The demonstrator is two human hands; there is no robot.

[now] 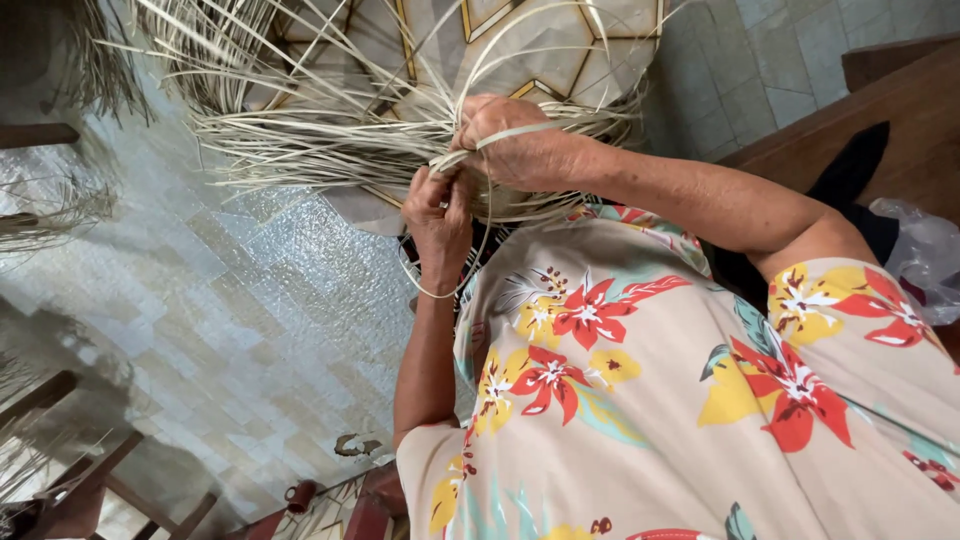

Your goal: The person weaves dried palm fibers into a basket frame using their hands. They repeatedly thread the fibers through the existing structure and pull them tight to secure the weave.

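Note:
A flat woven piece of pale straw (560, 50) with yellow-edged panels lies at the top of the view. Many loose strands (300, 140) fan out from its edge to the left. My right hand (515, 145) is closed on a bunch of strands at that edge, and one flat strip runs across its back. Just below it, my left hand (437, 215) pinches strands between thumb and fingers. One thin strand (440, 290) loops down past my left wrist. My floral shirt (640, 400) fills the lower right.
A pale tiled floor (230, 310) spreads to the left. Wooden chair frames (90, 490) stand at the lower left, with more straw bundles (40, 215) at the left edge. A wooden bench (900, 90) at the right carries a black cloth (850, 165) and a clear plastic bag (925, 250).

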